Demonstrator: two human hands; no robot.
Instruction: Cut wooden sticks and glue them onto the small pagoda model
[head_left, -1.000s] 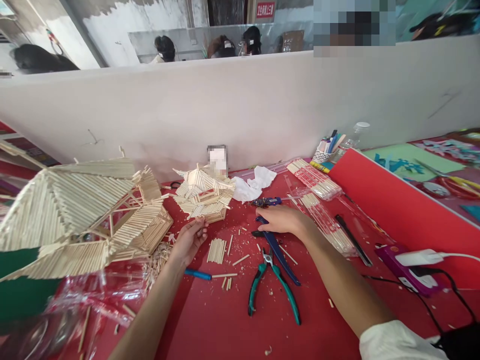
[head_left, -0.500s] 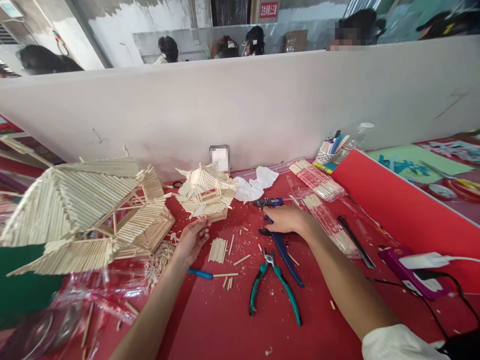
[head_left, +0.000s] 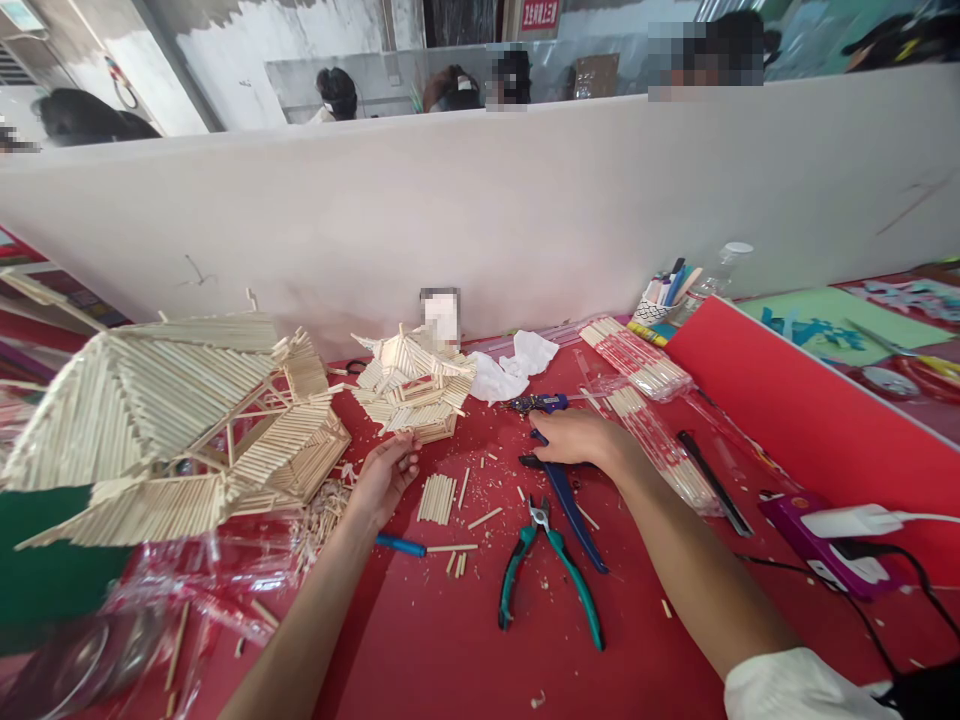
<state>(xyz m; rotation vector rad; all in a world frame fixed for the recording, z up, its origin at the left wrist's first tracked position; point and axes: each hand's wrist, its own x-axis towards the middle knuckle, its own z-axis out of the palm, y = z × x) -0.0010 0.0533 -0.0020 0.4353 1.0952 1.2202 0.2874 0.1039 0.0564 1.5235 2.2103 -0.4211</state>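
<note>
My left hand [head_left: 386, 482] has its thumb and fingers pinched together at the lower front edge of a small pavilion-like model [head_left: 412, 385] made of wooden sticks. Whether a small piece sits between those fingertips is hidden. My right hand [head_left: 571, 437] is closed around the upper part of a blue-handled tool [head_left: 574, 515], whose kind I cannot tell because the hand covers its middle. Just beyond these fingers lies a dark blue object with a label [head_left: 541, 403]. Below the model, a row of short cut sticks [head_left: 436, 499] rests on the red table, and loose sticks lie around it.
Green-handled pliers [head_left: 540, 560] lie spread in front. A larger stick model [head_left: 172, 400] fills the left side over plastic wrap. Packs of sticks [head_left: 637, 360], a black cutter [head_left: 712, 483] and a purple power strip [head_left: 825, 545] lie right. A white partition [head_left: 375, 220] stands behind.
</note>
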